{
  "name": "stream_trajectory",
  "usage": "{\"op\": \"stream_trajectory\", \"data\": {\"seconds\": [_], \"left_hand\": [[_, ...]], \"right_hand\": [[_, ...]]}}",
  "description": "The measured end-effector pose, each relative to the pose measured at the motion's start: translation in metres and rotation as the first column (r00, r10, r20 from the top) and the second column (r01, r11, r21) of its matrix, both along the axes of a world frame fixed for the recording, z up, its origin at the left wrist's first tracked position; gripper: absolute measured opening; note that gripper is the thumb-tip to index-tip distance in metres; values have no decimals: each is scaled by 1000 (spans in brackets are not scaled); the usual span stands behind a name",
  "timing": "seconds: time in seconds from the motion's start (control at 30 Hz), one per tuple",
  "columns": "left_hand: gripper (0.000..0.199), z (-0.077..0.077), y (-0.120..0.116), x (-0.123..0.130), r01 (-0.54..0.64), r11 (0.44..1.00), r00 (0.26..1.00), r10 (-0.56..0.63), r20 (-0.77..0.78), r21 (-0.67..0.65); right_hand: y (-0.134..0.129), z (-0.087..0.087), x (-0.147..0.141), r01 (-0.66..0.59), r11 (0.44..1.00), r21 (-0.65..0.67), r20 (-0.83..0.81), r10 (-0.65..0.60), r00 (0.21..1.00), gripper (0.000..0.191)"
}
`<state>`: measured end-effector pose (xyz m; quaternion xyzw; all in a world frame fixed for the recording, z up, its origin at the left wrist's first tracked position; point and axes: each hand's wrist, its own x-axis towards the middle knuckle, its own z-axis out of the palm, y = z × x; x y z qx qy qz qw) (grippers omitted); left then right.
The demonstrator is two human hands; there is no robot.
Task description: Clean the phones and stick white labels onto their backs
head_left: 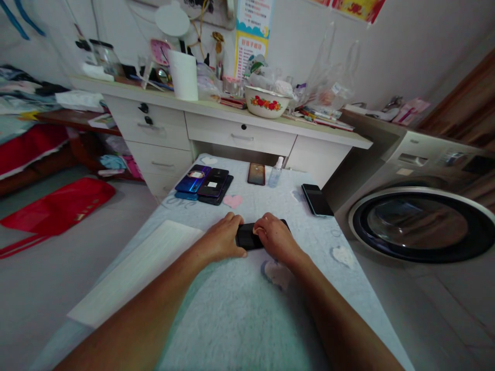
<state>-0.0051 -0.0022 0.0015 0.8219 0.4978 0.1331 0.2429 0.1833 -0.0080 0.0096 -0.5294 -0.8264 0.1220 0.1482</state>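
A black smartphone (247, 238) lies flat on the cloth-covered table, its dark face up. My left hand (226, 238) grips its left end, thumb on the near edge and fingers on the far edge. Bent over the phone's right half, my right hand (274, 236) presses a small pale wipe (257, 231) against the screen; the fingers mostly hide it. To the left is a long white sheet of paper towel (143, 270). Beyond my hands stand a clear spray bottle (275, 174) and a phone with a reddish edge (256, 174).
Blue and black phones (207, 183) lie grouped at the table's far left. Another dark phone (317, 200) rests near the right edge. Behind is a white desk (240, 133) with a paper roll (183, 76) and a flowered bowl (266, 102). A washing machine (410, 170) stands at right.
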Motion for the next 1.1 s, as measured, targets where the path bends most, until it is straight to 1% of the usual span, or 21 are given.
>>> {"op": "stream_trajectory", "data": {"seconds": [0.2, 0.37, 0.63, 0.77, 0.83, 0.97, 1.1], "left_hand": [[52, -1, 1, 1, 9, 1000, 1000, -9, -15, 3], [53, -2, 1, 1, -4, 1000, 1000, 4, -17, 0], [53, 6, -2, 2, -2, 1000, 1000, 1, -31, -26], [50, 8, -3, 2, -4, 1000, 999, 3, -36, -26], [49, 7, -2, 2, 4, 1000, 1000, -4, -25, -21], [54, 2, -1, 0, 6, 1000, 1000, -6, -15, 0], [54, 0, 0, 0, 3, 1000, 1000, -3, -8, 3]], "right_hand": [[2, -8, -1, 36, 998, 60, -18, -35, 999, 19], [4, -10, 0, 39, 997, 67, -14, -38, 999, 19], [-4, -7, 5, -47, 998, 52, -59, 50, 997, 21], [-9, -6, 5, -91, 995, 43, -73, 94, 993, 20], [-12, -5, 5, -119, 992, 30, -75, 121, 990, 19], [-15, -5, 4, -181, 983, 22, -94, 183, 979, 18], [-15, -6, 4, -184, 983, 21, -116, 185, 976, 18]]}}
